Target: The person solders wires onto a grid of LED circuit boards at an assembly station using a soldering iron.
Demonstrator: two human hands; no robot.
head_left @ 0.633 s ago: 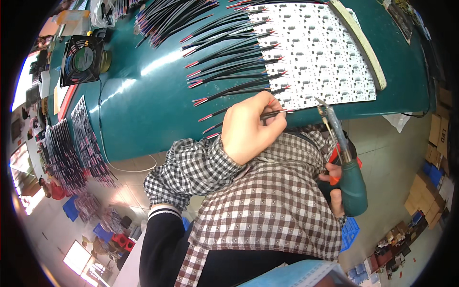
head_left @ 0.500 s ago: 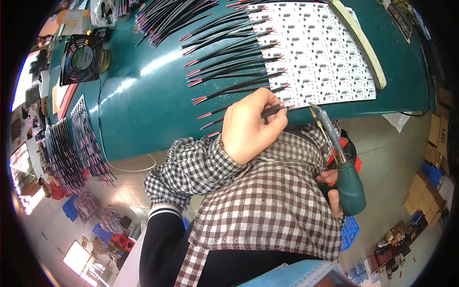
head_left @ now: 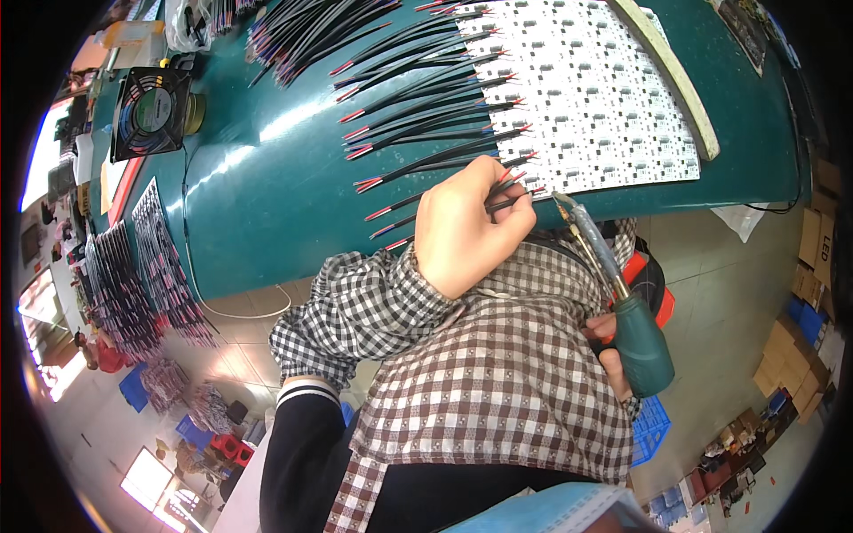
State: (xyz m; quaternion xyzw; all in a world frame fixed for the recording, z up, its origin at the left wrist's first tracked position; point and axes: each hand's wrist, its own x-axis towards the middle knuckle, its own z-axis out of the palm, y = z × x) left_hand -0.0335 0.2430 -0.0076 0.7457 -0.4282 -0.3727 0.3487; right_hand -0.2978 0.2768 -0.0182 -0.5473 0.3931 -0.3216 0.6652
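Observation:
My left hand (head_left: 466, 229) pinches a thin black cable (head_left: 505, 206) between thumb and fingers. The cable's bared red end lies at the near left corner of a white circuit board panel (head_left: 604, 107). My right hand (head_left: 611, 362), partly hidden, grips a soldering iron (head_left: 643, 346) with a green handle. The iron's tip is just right of the held cable end, by the panel's near edge; whether they touch I cannot tell. Several black cables (head_left: 426, 129) with red ends lie in a row along the panel's left edge, their tips over it.
A pale curved bar (head_left: 671, 75) lies across the panel's right side. At the back left are a bundle of loose cables (head_left: 324, 31) and a small black fan (head_left: 153, 111). Finished-looking wired strips (head_left: 164, 258) hang off the green table's (head_left: 267, 204) left end.
The soldering iron has moved left, bringing its tip closer to the cable end. My left hand has barely shifted, and the cable ends at its fingers sit slightly differently.

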